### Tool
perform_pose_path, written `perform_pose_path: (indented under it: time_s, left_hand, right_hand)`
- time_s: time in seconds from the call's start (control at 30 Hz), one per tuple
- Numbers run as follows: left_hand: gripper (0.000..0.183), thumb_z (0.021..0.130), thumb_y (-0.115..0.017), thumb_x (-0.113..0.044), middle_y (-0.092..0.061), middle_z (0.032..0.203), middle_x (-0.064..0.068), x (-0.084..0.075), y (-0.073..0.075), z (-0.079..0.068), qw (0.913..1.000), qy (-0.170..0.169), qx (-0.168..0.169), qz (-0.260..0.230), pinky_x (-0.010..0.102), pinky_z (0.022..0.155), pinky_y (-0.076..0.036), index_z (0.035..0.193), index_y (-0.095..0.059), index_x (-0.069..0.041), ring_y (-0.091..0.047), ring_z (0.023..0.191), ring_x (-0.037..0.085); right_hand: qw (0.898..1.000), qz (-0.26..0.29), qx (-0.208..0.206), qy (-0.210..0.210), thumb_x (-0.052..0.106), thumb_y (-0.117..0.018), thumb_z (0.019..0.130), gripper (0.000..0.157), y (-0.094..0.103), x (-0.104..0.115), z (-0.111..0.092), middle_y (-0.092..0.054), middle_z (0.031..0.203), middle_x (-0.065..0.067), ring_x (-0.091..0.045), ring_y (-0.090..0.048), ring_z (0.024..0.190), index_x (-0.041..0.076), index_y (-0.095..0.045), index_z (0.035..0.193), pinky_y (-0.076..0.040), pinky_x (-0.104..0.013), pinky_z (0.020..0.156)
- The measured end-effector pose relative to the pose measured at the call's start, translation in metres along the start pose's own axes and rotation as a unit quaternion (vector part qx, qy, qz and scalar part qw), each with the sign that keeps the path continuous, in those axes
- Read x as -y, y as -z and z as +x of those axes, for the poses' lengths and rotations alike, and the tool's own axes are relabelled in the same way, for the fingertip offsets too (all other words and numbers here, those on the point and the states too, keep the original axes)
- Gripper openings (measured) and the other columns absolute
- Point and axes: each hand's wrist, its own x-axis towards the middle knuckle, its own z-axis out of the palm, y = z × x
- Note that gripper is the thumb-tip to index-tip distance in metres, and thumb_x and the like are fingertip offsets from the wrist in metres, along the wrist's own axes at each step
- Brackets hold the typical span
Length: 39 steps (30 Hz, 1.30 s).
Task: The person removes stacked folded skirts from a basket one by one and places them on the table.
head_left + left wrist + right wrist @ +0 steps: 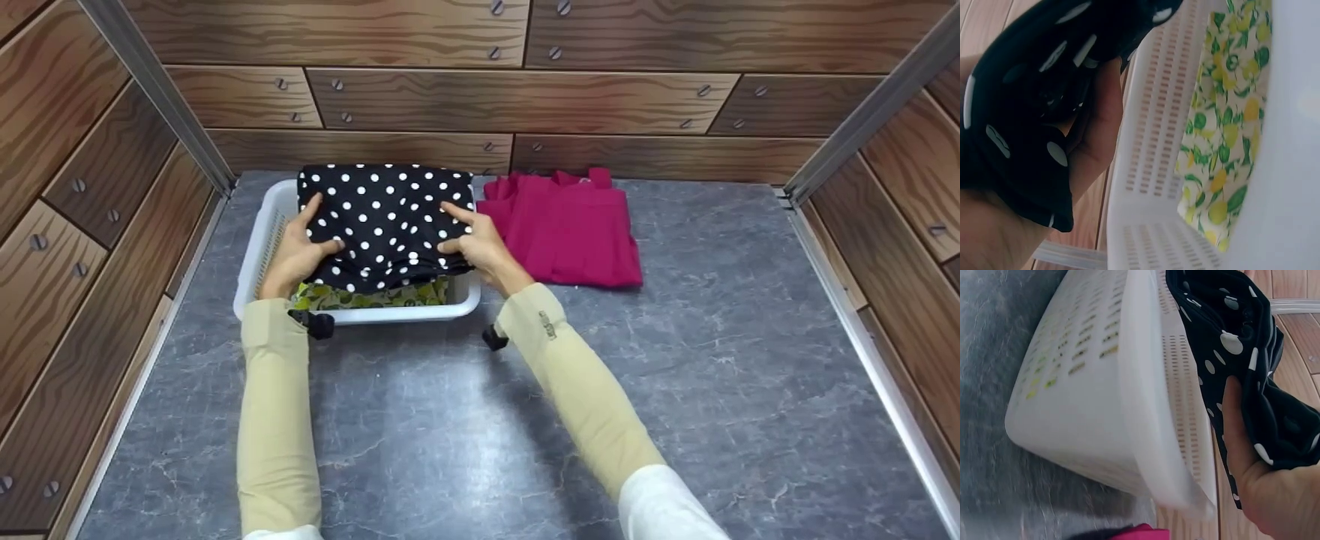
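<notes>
A folded black cloth with white polka dots [384, 214] is held over the white plastic basket [397, 315], covering much of its opening in the head view. My left hand [295, 253] grips the cloth's left side, thumb on top; in the left wrist view the fabric bulges between thumb and fingers. On the right side, my right hand [481, 244] grips it the same way, and the right wrist view shows its folded layers above the basket rim [1145, 382]. Inside the basket lies a lemon-print cloth [1224, 135] in yellow and green.
Right of the basket, a folded magenta garment [574, 232] lies on the grey marbled surface [720, 337]. Wood-patterned panels [420, 97] stand behind and at both sides, with metal rails [870, 367] along the edges.
</notes>
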Motion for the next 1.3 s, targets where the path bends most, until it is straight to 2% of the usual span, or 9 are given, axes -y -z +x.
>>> perform_pose_path:
  time_s: [0.1, 0.27, 0.4, 0.5, 0.7, 0.83, 1.03, 1.23, 1.3]
  left_hand:
    - [0.094, 0.083, -0.063, 0.009, -0.014, 0.165, 0.023, -0.002, -0.008, -0.001, 0.9999, -0.003, -0.002, -0.010, 0.039, 0.123, -0.008, 0.162, -0.014, -0.005, -0.013, 0.152, 0.033]
    - [0.092, 0.083, -0.062, 0.011, -0.015, 0.166, 0.021, -0.010, -0.022, -0.002, 0.9997, -0.013, 0.001, -0.021, 0.037, 0.123, -0.008, 0.161, -0.015, -0.003, -0.012, 0.152, 0.033]
    - [0.091, 0.083, -0.063, 0.011, -0.017, 0.166, 0.020, -0.015, -0.033, 0.001, 0.9994, -0.023, 0.005, -0.026, 0.036, 0.123, -0.009, 0.161, -0.018, -0.003, -0.014, 0.152, 0.031]
    - [0.091, 0.083, -0.065, 0.010, -0.020, 0.165, 0.019, -0.014, -0.040, 0.003, 0.9991, -0.029, 0.007, -0.030, 0.035, 0.123, -0.012, 0.161, -0.021, -0.005, -0.018, 0.151, 0.030]
    - [0.091, 0.083, -0.065, 0.010, -0.019, 0.166, 0.018, -0.019, -0.059, 0.000, 0.9986, -0.033, 0.014, -0.039, 0.036, 0.123, -0.011, 0.161, -0.022, -0.006, -0.016, 0.152, 0.029]
    - [0.090, 0.084, -0.066, 0.010, -0.020, 0.166, 0.017, -0.021, -0.073, -0.002, 0.9981, -0.039, 0.019, -0.044, 0.036, 0.123, -0.011, 0.161, -0.024, -0.007, -0.015, 0.152, 0.029]
    - [0.088, 0.084, -0.067, 0.008, -0.024, 0.165, 0.017, -0.023, -0.091, -0.003, 0.9972, -0.048, 0.022, -0.053, 0.034, 0.122, -0.013, 0.161, -0.027, -0.008, -0.017, 0.152, 0.028]
    - [0.088, 0.083, -0.067, 0.007, -0.026, 0.164, 0.016, -0.026, -0.107, -0.005, 0.9956, -0.061, 0.033, -0.063, 0.034, 0.123, -0.014, 0.161, -0.028, -0.008, -0.019, 0.152, 0.028]
    - [0.088, 0.083, -0.067, 0.007, -0.027, 0.164, 0.016, -0.027, -0.112, -0.005, 0.9950, -0.064, 0.038, -0.067, 0.035, 0.122, -0.016, 0.161, -0.028, -0.008, -0.021, 0.151, 0.028]
  right_hand:
    - [1.000, 0.008, 0.000, 0.014, -0.020, -0.066, 0.080, 0.078, 0.008, 0.000, -0.004, -0.035, 0.160, -0.014, -0.014, -0.049, 0.114, 0.008, -0.049, 0.150, -0.053, -0.018, 0.071]
    - [1.000, 0.025, -0.008, 0.016, -0.022, -0.065, 0.079, 0.079, 0.024, 0.000, -0.013, -0.037, 0.159, -0.014, -0.018, -0.055, 0.111, 0.008, -0.049, 0.150, -0.055, -0.020, 0.069]
    - [0.999, 0.032, -0.013, 0.024, -0.023, -0.064, 0.079, 0.078, 0.038, -0.001, -0.019, -0.038, 0.159, -0.012, -0.019, -0.045, 0.129, 0.006, -0.048, 0.150, -0.054, -0.017, 0.073]
    - [0.999, 0.036, -0.015, 0.025, -0.023, -0.064, 0.079, 0.078, 0.047, -0.002, -0.024, -0.035, 0.161, -0.012, -0.021, -0.031, 0.141, 0.005, -0.048, 0.150, -0.051, -0.015, 0.076]
    - [0.998, 0.062, -0.018, 0.013, -0.024, -0.062, 0.080, 0.079, 0.065, -0.007, -0.034, -0.043, 0.155, -0.016, -0.021, -0.054, 0.121, 0.006, -0.046, 0.152, -0.056, -0.023, 0.083]
    - [0.997, 0.075, -0.023, 0.004, -0.025, -0.061, 0.080, 0.080, 0.078, -0.010, -0.042, -0.050, 0.146, -0.022, -0.022, -0.067, 0.097, 0.006, -0.046, 0.152, -0.060, -0.028, 0.076]
    - [0.997, 0.073, -0.028, 0.013, -0.025, -0.061, 0.080, 0.079, 0.097, -0.013, -0.053, -0.048, 0.146, -0.025, -0.016, -0.069, 0.082, 0.005, -0.045, 0.152, -0.060, -0.026, 0.066]
    - [0.997, 0.074, -0.034, 0.018, -0.024, -0.061, 0.080, 0.079, 0.113, -0.018, -0.063, -0.047, 0.147, -0.026, -0.013, -0.067, 0.089, 0.003, -0.043, 0.152, -0.059, -0.024, 0.074]
    - [0.997, 0.063, -0.040, 0.021, -0.024, -0.061, 0.080, 0.078, 0.118, -0.019, -0.067, -0.043, 0.151, -0.024, -0.012, -0.065, 0.088, 0.002, -0.044, 0.152, -0.058, -0.021, 0.070]
